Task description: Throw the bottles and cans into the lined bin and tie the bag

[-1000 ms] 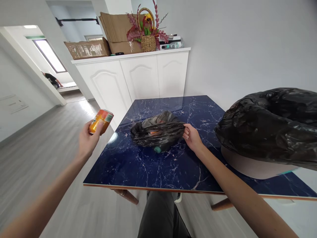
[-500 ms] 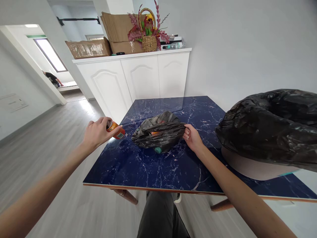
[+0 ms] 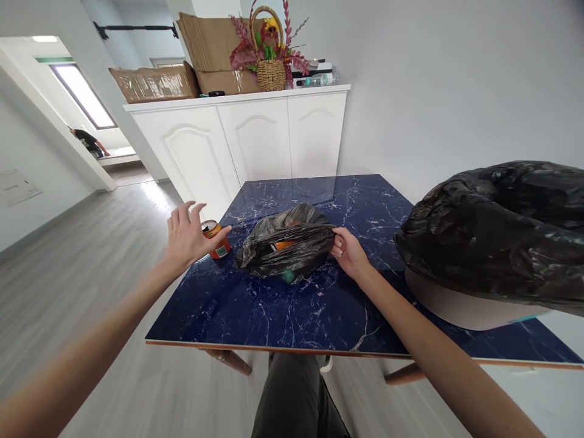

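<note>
We see an orange can (image 3: pixel 218 238) standing near the left edge of the blue table (image 3: pixel 292 310). A crumpled black bag (image 3: pixel 285 250) lies beside it.

The bench (image 3: pixel 292 310) has a glossy dark-blue top, marble-patterned with pale veins and smooth enough to mirror the cupboard (image 3: pixel 255 140), which is smooth satin white. The small bag (image 3: pixel 283 249) and big bag (image 3: pixel 493 231) are thin black plastic, crinkled and shiny. The can (image 3: pixel 219 240) is printed metal. The boxes (image 3: pixel 155 82) are matt brown cardboard, the basket (image 3: pixel 271 74) rough woven wicker
</note>
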Action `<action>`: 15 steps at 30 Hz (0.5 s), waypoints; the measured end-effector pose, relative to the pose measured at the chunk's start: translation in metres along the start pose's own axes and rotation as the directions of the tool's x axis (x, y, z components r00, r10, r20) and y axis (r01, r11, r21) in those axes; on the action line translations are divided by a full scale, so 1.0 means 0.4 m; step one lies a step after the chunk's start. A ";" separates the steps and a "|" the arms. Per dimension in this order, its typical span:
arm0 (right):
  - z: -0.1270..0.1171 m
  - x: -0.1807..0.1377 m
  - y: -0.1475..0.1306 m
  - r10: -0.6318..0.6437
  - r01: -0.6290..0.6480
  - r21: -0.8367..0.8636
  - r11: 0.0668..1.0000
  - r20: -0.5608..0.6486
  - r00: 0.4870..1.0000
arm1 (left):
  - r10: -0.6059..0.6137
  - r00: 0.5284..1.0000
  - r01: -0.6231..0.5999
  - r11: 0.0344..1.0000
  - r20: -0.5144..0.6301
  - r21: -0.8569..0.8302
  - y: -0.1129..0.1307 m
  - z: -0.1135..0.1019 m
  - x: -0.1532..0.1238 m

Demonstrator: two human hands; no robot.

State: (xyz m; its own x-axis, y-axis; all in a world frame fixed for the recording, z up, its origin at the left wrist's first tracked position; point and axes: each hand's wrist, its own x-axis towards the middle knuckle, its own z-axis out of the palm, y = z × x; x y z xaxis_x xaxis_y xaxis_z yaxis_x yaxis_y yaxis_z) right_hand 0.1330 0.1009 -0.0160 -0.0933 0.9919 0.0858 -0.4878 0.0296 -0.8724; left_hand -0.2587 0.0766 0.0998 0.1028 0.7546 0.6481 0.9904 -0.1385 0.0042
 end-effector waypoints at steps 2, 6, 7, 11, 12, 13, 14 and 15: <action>0.011 -0.011 -0.010 0.023 -0.023 0.004 1.000 0.046 0.999 | -0.024 0.989 0.002 0.988 -0.142 -0.156 0.053 -0.027 -0.008; 0.032 -0.040 -0.034 0.092 -0.094 0.004 0.996 0.159 0.983 | 0.206 0.953 -0.078 0.876 0.221 -0.476 0.179 -0.069 -0.038; 0.035 -0.047 -0.039 0.114 -0.116 0.001 0.993 0.193 0.975 | 0.315 0.893 -0.123 0.857 0.321 -0.500 0.202 -0.068 -0.048; 0.034 -0.073 -0.058 0.210 -0.213 -0.030 0.976 0.349 0.913 | 0.409 0.799 -0.301 0.906 0.441 -0.296 0.219 -0.019 -0.090; 0.032 -0.078 -0.061 0.229 -0.234 -0.037 0.972 0.387 0.893 | 0.359 0.821 -0.307 0.933 0.444 -0.186 0.207 -0.003 -0.097; 0.029 -0.083 -0.063 0.245 -0.251 -0.042 0.967 0.423 0.873 | 0.303 0.843 -0.300 0.951 0.446 -0.079 0.191 0.011 -0.103; 0.027 -0.086 -0.064 0.256 -0.266 -0.045 0.963 0.456 0.852 | 0.250 0.859 -0.287 0.958 0.448 0.015 0.175 0.023 -0.106; 0.024 -0.088 -0.063 0.266 -0.279 -0.048 0.959 0.488 0.832 | 0.208 0.871 -0.273 0.958 0.446 0.087 0.159 0.031 -0.107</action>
State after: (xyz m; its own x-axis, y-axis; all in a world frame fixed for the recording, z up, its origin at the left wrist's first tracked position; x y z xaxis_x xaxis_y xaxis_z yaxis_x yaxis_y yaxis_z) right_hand 0.1402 0.0639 0.0077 -0.6306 0.7726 0.0738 -0.4000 -0.2421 -0.8840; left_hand -0.1991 0.0433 0.0628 0.3367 0.9141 0.2260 0.9288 -0.2830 -0.2391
